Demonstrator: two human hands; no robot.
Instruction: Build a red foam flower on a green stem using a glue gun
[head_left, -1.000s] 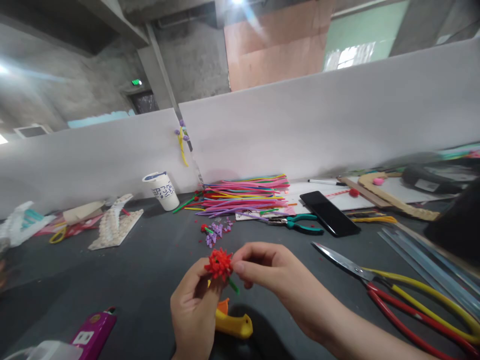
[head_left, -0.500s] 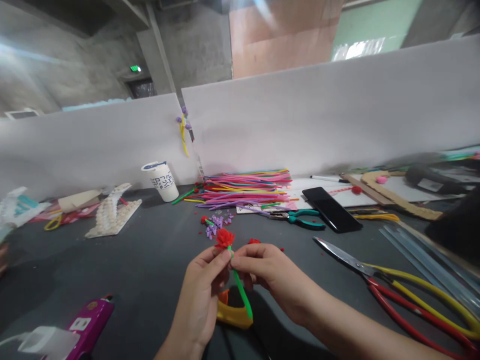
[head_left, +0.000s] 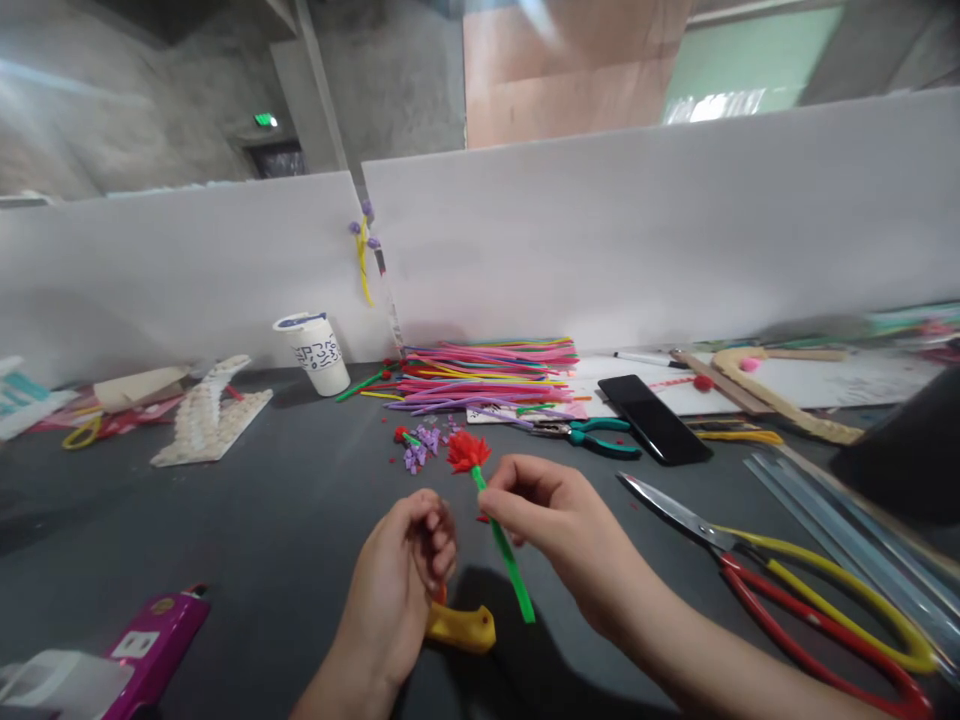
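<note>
Green stem [head_left: 514, 575] of red flower [head_left: 469, 453] pinched in right hand [head_left: 559, 510]; left hand [head_left: 401, 570] loosely half-curled.

1. Left of centre: bare table [head_left: 277, 540] gives passage between purple box [head_left: 166, 635] and left hand [head_left: 401, 575].
2. Lower right: shears [head_left: 718, 538] block a low pass.
3. Centre: stems [head_left: 487, 378], backed by the partition [head_left: 637, 240], bar the way.
4. Bottom centre: yellow handle [head_left: 463, 629] crowds the left hand.

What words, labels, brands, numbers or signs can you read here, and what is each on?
None reads clearly enough to quote.
White cup: blue characters, too blurred to read.
Green lit sign at the back: too small to read.
Purple power strip: round mark, too small to read.
Small white card: dark marks, too small to read.
</note>
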